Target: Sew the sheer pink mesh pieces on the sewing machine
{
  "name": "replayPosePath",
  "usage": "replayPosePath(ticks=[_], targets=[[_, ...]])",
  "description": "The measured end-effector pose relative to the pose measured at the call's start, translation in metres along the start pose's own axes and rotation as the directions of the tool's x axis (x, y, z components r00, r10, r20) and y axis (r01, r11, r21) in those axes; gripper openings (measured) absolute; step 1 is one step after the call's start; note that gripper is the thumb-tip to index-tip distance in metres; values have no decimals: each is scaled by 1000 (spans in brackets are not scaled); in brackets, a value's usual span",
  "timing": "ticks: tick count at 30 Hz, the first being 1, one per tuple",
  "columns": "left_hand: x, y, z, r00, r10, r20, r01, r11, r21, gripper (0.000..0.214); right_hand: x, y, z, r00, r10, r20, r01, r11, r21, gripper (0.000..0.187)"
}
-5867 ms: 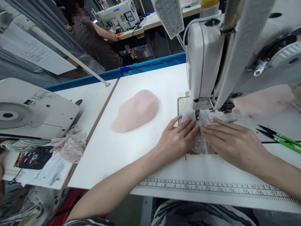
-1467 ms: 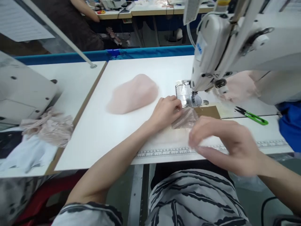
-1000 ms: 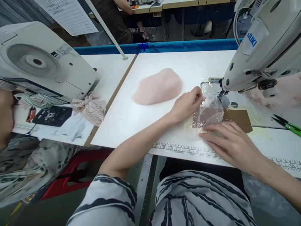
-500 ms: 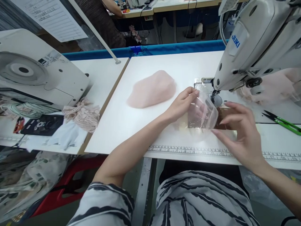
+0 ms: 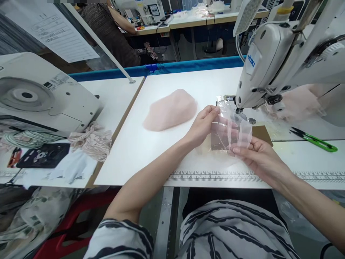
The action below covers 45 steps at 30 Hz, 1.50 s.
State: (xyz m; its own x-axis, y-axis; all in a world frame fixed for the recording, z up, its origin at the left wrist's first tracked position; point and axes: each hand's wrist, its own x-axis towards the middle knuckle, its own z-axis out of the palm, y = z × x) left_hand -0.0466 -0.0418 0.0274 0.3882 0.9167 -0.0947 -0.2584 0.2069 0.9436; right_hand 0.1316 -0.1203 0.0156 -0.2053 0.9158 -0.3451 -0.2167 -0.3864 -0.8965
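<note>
Both hands hold a small piece of sheer pale fabric with stitched lines, just in front of the needle of the sewing machine. My left hand pinches its upper left edge, with some fingers showing through the cloth. At the lower right edge, my right hand grips it between thumb and fingers. Beneath the fabric lies the machine's plate, partly hidden, with a brown patch beside it. To the left, a pile of sheer pink fabric pieces lies flat on the white table.
Green-handled scissors lie to the right of the hands. More pink fabric is heaped behind the needle. A ruler strip runs along the front edge. Another machine and a tangled pale bundle stand left. A person sits beyond.
My right hand has moved left and closed on the fabric's lower right edge; before, its fingers were spread beside it. My left hand keeps its pinch. The camera view has shifted slightly.
</note>
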Motion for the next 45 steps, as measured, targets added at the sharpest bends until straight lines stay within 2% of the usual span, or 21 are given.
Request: replayPosePath(ticks=[4, 10, 16, 21, 26, 36, 45], targets=[[0, 0, 1, 999, -18, -32, 17, 999, -31, 22, -2, 0, 0, 1000, 20, -18, -20, 1000, -18, 54], [0, 1, 1, 999, -30, -33, 27, 998, -64, 23, -3, 2, 0, 1000, -22, -7, 22, 999, -27, 49], [1, 5, -3, 996, -72, 48, 74, 996, -42, 42, -4, 2, 4, 999, -40, -17, 40, 999, 2, 49], [-1, 5, 0, 992, -95, 82, 102, 991, -83, 35, -2, 2, 8, 999, -21, -41, 20, 1000, -23, 47], [-2, 3, 0, 993, -42, 114, 52, 994, -91, 22, -2, 2, 12, 999, 5, -44, -7, 998, -56, 42], [0, 3, -3, 996, -56, 69, 63, 993, -97, 22, -3, 5, 11, 999, -13, -43, 9, 997, -80, 29], [-1, 1, -3, 996, -55, 68, 61, 993, -101, 23, -4, 6, 11, 998, -34, -50, 30, 998, -62, 27]])
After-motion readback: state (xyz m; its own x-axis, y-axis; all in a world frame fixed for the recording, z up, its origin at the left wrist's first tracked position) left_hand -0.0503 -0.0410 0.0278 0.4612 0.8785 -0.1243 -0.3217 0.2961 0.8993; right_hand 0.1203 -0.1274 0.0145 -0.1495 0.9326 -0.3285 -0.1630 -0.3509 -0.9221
